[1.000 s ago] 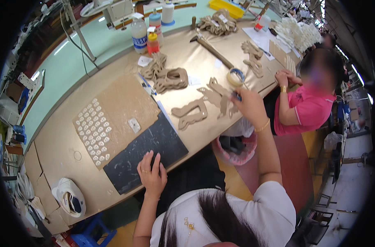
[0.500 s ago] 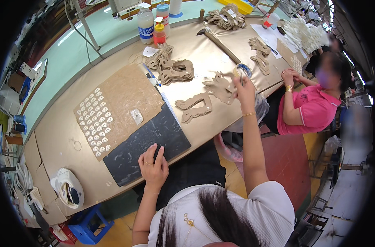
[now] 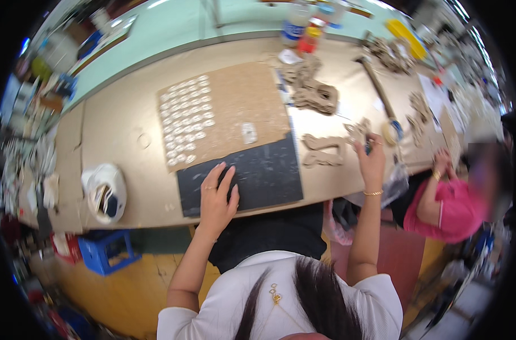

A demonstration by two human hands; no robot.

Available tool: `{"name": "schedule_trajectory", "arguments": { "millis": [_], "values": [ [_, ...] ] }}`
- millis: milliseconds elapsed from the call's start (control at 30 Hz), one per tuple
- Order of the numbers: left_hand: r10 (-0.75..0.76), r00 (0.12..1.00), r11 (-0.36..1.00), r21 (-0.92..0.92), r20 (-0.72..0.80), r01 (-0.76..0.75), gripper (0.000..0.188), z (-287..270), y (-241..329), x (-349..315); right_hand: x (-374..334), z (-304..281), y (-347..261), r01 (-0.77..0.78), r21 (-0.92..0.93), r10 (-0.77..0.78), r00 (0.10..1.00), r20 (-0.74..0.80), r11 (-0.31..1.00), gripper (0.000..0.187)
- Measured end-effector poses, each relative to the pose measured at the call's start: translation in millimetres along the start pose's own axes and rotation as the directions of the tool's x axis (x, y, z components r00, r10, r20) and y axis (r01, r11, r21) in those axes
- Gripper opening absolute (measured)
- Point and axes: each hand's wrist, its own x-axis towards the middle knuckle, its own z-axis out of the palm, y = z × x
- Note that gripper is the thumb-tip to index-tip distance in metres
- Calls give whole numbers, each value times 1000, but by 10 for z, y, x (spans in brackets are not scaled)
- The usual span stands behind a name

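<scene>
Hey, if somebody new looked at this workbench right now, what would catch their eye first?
Probably the rows of small white pieces on the left part of a brown sheet, with the left hand on the black board in front. Next, perhaps the bright pink shirt of a person at the far right, beyond the right hand near beige cut pieces.

Bright indoor light lays a pale sheen on the smooth tan paper-covered counter (image 3: 116,133); white strip lights (image 3: 461,11) glow at 2 o'clock. Blur smears the small white oval pieces (image 3: 187,117) at 10 o'clock and softens the 2 bare hands (image 3: 217,198). Fisheye distortion bows the counter's far edge, inside a black rim.
</scene>
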Motion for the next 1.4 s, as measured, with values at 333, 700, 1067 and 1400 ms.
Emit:
{"name": "schedule_trajectory", "arguments": {
  "millis": [333, 700, 1067, 1400],
  "values": [
    [-41, 999, 949, 310, -28, 48, 52, 20, -245, -77, -19, 777, -1956, 378, 350, -507, 736, 448, 857, 26],
    [-76, 981, 957, 262, -180, 122, 50, 68, -232, -80, -212, 1754, -3078, 943, 331, -952, -126, 279, -28, 14],
    [-85, 980, 965, 229, -182, 127, 50, 57, -231, -81, -239, 1839, -3326, 893, 343, -835, -411, 365, -290, 10],
    [-69, 978, 946, 299, -199, 128, 52, 87, -236, -48, -290, 1867, -3583, 918, 325, -732, -382, 563, -229, 9]
  ]
}}
